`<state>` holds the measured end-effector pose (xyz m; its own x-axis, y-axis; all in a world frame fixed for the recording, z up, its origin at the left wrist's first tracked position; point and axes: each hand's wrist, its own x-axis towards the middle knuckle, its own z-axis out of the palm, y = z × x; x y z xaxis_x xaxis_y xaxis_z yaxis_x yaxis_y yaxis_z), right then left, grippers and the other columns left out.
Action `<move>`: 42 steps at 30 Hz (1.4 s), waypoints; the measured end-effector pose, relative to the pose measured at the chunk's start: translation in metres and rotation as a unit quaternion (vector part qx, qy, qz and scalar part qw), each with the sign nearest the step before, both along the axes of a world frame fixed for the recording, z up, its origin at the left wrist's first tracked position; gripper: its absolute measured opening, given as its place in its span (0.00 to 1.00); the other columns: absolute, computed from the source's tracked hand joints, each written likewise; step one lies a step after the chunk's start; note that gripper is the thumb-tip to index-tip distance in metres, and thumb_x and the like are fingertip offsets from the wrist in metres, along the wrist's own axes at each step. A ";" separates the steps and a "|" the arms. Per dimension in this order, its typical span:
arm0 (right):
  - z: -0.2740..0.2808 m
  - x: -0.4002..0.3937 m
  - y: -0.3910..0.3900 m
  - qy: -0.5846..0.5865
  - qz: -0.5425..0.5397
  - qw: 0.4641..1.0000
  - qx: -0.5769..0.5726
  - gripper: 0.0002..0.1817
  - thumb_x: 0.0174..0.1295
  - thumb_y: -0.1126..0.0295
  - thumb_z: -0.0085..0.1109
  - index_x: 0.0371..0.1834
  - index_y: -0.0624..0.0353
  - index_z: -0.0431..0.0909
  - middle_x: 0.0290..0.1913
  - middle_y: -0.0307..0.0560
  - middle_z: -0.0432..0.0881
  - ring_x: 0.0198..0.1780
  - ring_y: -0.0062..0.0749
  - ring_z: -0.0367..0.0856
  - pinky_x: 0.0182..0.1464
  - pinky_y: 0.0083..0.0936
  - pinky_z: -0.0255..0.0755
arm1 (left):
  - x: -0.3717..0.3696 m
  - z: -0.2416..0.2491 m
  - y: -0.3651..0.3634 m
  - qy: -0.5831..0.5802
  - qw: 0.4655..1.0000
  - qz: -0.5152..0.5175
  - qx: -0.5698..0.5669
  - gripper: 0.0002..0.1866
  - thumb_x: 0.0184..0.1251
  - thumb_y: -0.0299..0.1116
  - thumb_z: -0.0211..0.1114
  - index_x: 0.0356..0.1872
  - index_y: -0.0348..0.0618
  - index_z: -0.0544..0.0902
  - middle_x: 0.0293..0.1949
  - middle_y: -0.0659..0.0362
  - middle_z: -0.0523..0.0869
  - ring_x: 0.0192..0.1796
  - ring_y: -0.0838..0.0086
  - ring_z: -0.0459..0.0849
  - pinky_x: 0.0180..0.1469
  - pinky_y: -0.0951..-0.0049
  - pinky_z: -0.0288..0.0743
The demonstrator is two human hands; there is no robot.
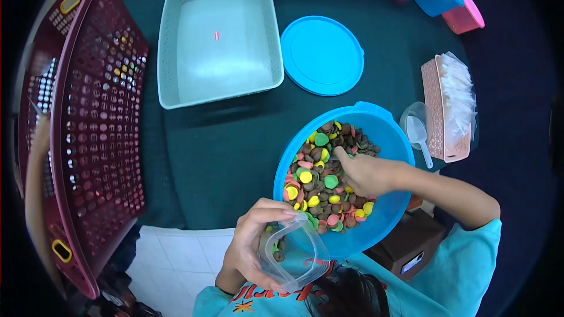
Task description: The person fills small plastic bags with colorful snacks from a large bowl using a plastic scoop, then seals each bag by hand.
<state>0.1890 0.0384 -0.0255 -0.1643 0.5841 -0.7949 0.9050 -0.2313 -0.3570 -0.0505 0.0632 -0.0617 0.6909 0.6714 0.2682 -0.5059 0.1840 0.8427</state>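
A clear plastic container (317, 252) with a rounded square mouth is tilted in my left hand (249, 243), its fingers curled round the side. A few brown and green pieces show inside or through its wall. It overlaps the near rim of a large blue tub (390, 199). Inside that tub lies a heap of small chip-like pieces (317, 185) in brown, yellow, green and pink. My right hand (367, 173) reaches in over the tub's right rim, fingers curled down into the pieces; what it grips is hidden.
A pale rectangular basket (170, 70) holds a small pink bit. Beside it lies a round blue lid (323, 56). A maroon basket (103, 135) stands left. At right are a white scoop (418, 135) in a clear cup and a pink basket (435, 111) of plastic packets (458, 94). Several tubs line the back.
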 end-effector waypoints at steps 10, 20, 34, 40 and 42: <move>-0.005 -0.018 -0.005 -0.051 0.185 0.979 0.072 0.31 0.49 0.77 0.47 0.55 0.74 0.46 0.19 0.61 0.74 0.23 0.51 0.76 0.25 0.38 0.71 | 0.014 -0.005 -0.029 -0.042 0.986 0.157 0.030 0.50 0.24 0.49 0.76 0.51 0.29 0.64 0.46 0.49 0.67 0.47 0.67 0.70 0.46 0.72 0.67; 0.004 0.004 0.016 0.176 0.004 0.938 -0.299 0.34 0.56 0.72 0.44 0.62 0.68 0.38 0.40 0.55 0.74 0.37 0.29 0.77 0.29 0.22 0.73 | 0.014 -0.002 -0.053 0.023 0.970 0.226 0.090 0.51 0.26 0.51 0.74 0.54 0.31 0.62 0.47 0.50 0.66 0.48 0.68 0.69 0.49 0.71 0.63; 0.058 0.007 -0.030 -0.160 0.279 0.880 0.350 0.35 0.46 0.73 0.54 0.60 0.65 0.53 0.18 0.48 0.74 0.17 0.36 0.76 0.16 0.30 0.69 | 0.008 0.005 -0.096 0.078 0.954 0.288 0.027 0.51 0.27 0.57 0.71 0.53 0.33 0.63 0.48 0.49 0.68 0.48 0.63 0.71 0.47 0.65 0.67; 0.006 0.002 -0.032 -0.102 0.259 0.896 0.345 0.35 0.46 0.74 0.52 0.60 0.66 0.51 0.19 0.50 0.75 0.17 0.38 0.77 0.17 0.32 0.70 | 0.013 0.009 -0.090 0.092 0.939 0.330 0.018 0.57 0.18 0.66 0.72 0.52 0.34 0.65 0.45 0.47 0.72 0.44 0.64 0.75 0.45 0.68 0.69; 0.026 0.008 -0.029 0.007 0.245 0.948 0.203 0.37 0.45 0.75 0.53 0.61 0.66 0.48 0.21 0.57 0.76 0.21 0.46 0.77 0.22 0.38 0.71 | 0.012 0.011 -0.089 0.096 0.936 0.340 0.013 0.56 0.18 0.65 0.72 0.52 0.35 0.65 0.45 0.47 0.72 0.43 0.65 0.75 0.45 0.68 0.69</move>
<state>0.1966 0.0092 0.0007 -0.5037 0.6921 -0.5170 0.8629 0.3746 -0.3393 -0.0387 -0.0263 -0.0504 0.1437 0.9682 0.2050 -0.3385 -0.1465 0.9295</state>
